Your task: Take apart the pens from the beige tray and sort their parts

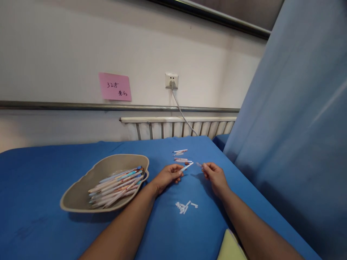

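Note:
My left hand [169, 175] pinches a slim white pen [187, 167], its bare end pointing up and to the right. Across a small gap, my right hand [215, 176] closes its fingertips on a small clear piece, perhaps a cap [199, 165]; its exact kind is too small to tell. Just behind my left hand lie a few pens and pen parts [179, 159], with more thin pieces [179, 153] farther back. Nearer to me, between my forearms, several small white plastic pieces [182, 207] lie in a loose pile on the blue cloth [159, 231].
Left of my arm stands a beige basin [77, 191] holding many pens [118, 186]. A yellow-green object [231, 247] lies by my right forearm. Beyond are a white rail [162, 119], a plugged-in cord [180, 108] and a pink note [115, 86]. A blue curtain [292, 108] hangs at right.

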### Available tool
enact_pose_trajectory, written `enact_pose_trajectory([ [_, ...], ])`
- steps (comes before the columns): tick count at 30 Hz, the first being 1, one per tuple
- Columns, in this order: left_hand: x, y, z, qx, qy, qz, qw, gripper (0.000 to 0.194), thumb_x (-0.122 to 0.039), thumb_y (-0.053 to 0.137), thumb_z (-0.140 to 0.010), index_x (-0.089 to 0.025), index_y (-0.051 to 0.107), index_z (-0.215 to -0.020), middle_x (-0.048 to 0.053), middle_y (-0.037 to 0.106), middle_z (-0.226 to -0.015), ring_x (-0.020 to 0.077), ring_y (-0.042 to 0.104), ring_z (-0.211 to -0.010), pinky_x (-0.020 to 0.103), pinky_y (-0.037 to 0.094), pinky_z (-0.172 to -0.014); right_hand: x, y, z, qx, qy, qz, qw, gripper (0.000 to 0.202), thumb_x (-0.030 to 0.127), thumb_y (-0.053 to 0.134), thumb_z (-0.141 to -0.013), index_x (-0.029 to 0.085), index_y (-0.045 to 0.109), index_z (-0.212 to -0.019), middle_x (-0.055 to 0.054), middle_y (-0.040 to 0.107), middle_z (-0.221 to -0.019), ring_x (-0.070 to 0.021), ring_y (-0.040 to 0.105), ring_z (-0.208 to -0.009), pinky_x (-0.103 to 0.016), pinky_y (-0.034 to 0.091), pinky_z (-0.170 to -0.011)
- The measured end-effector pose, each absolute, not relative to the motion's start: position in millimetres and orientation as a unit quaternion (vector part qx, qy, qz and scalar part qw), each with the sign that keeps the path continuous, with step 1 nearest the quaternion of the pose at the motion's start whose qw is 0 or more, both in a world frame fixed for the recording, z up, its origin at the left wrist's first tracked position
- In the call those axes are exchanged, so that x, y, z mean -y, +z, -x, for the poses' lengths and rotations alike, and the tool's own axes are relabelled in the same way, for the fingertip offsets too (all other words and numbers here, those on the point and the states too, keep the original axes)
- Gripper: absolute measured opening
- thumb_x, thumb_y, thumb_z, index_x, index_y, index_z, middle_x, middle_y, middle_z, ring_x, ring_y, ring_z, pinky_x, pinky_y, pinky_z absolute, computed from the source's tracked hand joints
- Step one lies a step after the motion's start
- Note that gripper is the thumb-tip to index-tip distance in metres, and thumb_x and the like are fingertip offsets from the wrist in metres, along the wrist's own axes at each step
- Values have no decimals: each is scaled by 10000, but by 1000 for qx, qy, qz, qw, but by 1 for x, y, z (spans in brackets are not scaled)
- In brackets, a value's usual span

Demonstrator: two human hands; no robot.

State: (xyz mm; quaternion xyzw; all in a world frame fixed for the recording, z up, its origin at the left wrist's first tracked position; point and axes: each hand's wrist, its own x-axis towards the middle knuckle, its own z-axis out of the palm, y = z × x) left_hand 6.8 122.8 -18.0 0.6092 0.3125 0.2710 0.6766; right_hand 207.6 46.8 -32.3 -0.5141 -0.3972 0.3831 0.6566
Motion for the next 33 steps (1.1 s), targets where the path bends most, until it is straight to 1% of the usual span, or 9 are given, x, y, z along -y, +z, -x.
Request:
enact_pose_trajectory([
  [3,-122,-17,-9,-313,254,-647,647,411,-394,729,-667,-121,643,-962,5,595,-739,76,495,-550,207,398,-548,-46,-32,-210,399,384,520,650,394,549,680,-657,167,586,-634,45,478,-494,-87,353,-439,-232,263,-443],
  [8,-123,-20,-10,-313,239,-669,630,407,-412,709,-661,-124,651,-943,4,600,-725,80,489,-543,211,396,-549,-46,-32,-212,412,366,538,637,392,547,696,-632,166,607,-620,43,474,-479,-90,353,-440,-232,266,-436],
  [11,-124,-20,-9,-316,231,-683,616,373,-391,690,-667,-129,658,-930,2,606,-711,82,488,-541,206,385,-540,-47,-32,-215,427,336,558,628,376,529,710,-616,161,631,-628,32,506,-499,-99,382,-460,-236,290,-450],
  [15,-120,-17,-10,-319,213,-704,597,300,-315,675,-670,-133,679,-909,-8,612,-668,86,484,-535,201,374,-532,-47,-32,-215,435,307,567,629,336,468,741,-596,160,641,-687,21,549,-565,-107,426,-502,-238,331,-480],
  [18,-116,-16,-14,-315,204,-713,593,299,-302,671,-668,-126,681,-909,-7,616,-661,88,489,-536,202,379,-530,-47,-33,-208,435,316,555,635,326,431,754,-586,166,621,-721,27,549,-585,-98,423,-499,-234,333,-479],
  [23,-113,-18,-16,-310,194,-712,600,350,-379,652,-697,-118,664,-931,17,636,-711,82,489,-508,196,368,-483,-44,-31,-196,454,335,539,625,296,437,726,-618,184,593,-696,42,518,-540,-96,426,-486,-232,340,-477],
  [27,-113,-16,-14,-306,183,-711,606,373,-397,662,-696,-119,668,-945,24,644,-714,75,480,-491,185,344,-456,-41,-28,-196,457,382,508,623,315,447,724,-621,197,584,-751,40,544,-557,-109,470,-501,-243,376,-504],
  [30,-112,-14,-12,-302,176,-708,613,382,-417,655,-707,-119,667,-945,32,655,-726,75,489,-481,187,334,-446,-41,-28,-199,445,413,481,633,336,425,748,-603,203,579,-790,30,582,-616,-112,505,-530,-254,409,-545],
  [33,-110,-13,-13,-296,171,-700,627,401,-440,655,-708,-118,660,-946,31,655,-730,73,492,-472,192,341,-446,-41,-30,-200,434,426,463,645,334,394,762,-601,204,575,-803,28,595,-628,-112,517,-548,-258,420,-572],
])
